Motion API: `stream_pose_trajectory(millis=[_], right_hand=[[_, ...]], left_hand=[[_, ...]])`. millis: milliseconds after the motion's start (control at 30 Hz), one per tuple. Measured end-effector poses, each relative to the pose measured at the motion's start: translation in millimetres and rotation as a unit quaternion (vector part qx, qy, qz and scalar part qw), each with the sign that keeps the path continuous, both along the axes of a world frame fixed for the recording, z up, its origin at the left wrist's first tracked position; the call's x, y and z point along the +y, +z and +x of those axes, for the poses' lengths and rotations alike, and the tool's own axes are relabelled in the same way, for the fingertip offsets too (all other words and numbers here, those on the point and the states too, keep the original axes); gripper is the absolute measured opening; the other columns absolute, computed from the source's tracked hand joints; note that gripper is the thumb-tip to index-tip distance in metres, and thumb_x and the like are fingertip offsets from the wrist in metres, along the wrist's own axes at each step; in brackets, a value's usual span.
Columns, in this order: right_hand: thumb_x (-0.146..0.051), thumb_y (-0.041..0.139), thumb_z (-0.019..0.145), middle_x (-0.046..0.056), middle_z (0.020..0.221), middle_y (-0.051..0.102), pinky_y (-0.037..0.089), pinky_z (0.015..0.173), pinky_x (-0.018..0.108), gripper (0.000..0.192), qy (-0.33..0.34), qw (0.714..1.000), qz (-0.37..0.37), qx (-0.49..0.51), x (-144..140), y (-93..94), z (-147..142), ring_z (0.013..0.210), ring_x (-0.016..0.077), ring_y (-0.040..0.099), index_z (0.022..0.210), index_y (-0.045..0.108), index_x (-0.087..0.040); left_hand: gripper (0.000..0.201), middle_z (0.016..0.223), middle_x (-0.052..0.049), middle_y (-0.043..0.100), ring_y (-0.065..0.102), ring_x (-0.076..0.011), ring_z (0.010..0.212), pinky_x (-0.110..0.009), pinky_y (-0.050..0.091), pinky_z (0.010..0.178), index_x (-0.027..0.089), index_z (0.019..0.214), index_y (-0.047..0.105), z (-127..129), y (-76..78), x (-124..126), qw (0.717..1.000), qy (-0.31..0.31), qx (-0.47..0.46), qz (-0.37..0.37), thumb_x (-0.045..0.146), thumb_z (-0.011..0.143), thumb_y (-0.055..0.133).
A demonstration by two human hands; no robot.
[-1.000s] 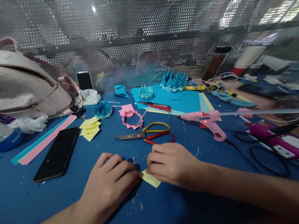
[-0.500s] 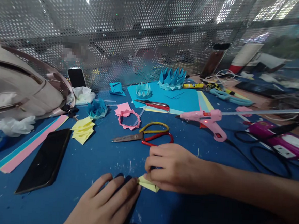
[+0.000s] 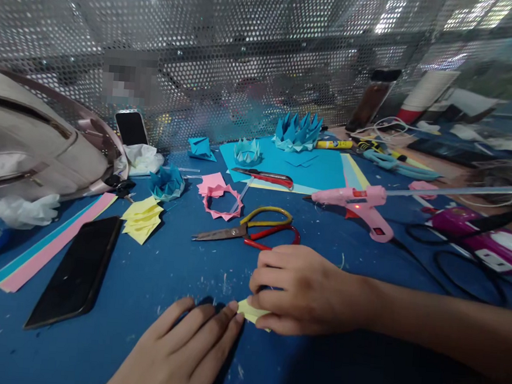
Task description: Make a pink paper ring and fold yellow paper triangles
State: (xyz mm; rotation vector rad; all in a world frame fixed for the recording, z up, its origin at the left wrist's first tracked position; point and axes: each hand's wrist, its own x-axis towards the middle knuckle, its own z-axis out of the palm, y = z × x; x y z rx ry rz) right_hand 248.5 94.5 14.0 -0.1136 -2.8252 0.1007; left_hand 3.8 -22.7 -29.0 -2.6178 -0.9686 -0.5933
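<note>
Yellow paper (image 3: 250,311) part-hidden, toward desk's (image 3: 153,278) near edge; left hand (image 3: 181,347) flat beside, right hand (image 3: 299,288) curled over; pinch unclear.

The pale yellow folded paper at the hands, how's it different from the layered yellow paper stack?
The pale yellow folded paper is partly hidden by the right hand; the yellow paper stack is uncovered. The left hand also touches the folded paper; neither touches the stack. Both are yellow paper.
</note>
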Motion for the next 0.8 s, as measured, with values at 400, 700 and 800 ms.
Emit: stream_pose_trajectory(millis=[400, 700, 800], right_hand=[[-0.029, 0.054, 0.099, 0.001, 0.087, 0.065, 0.033, 0.066, 0.031, 0.023, 0.001, 1.000, 0.016, 0.002, -1, -0.8, 0, 0.078, 0.0154, 0.049, 0.081, 0.062, -0.018], [-0.032, 0.051, 0.102, 0.002, 0.088, 0.061, 0.037, 0.072, 0.028, 0.021, -0.058, 0.992, -0.108, 0.006, -1, -11.7, -3, 0.080, 0.0160, 0.047, 0.091, 0.060, -0.017], [-0.029, 0.046, 0.103, 0.003, 0.087, 0.062, 0.037, 0.072, 0.029, 0.023, -0.054, 0.995, -0.082, -0.003, -2, -10.3, -3, 0.079, 0.0165, 0.047, 0.089, 0.060, -0.017]], left_hand=[[0.045, 0.119, -0.003, 0.071, 0.059, -0.0200, 0.105, -0.036, 0.031, 0.103, 0.021, 0.125, 0.066, 1, 4.6, 3, 0.998, 0.023, -0.052, -0.030, 0.047, 0.106, 0.034], [0.024, 0.108, -0.004, 0.069, 0.059, -0.0189, 0.095, -0.033, 0.037, 0.091, 0.021, 0.117, 0.063, 7, 20.2, 14, 0.970, 0.003, -0.146, -0.194, 0.025, 0.103, 0.044], [0.012, 0.103, -0.003, 0.067, 0.058, -0.0190, 0.094, -0.033, 0.038, 0.086, 0.023, 0.108, 0.061, 11, 28.9, 22, 0.932, 0.049, -0.186, -0.306, 0.020, 0.100, 0.052]])
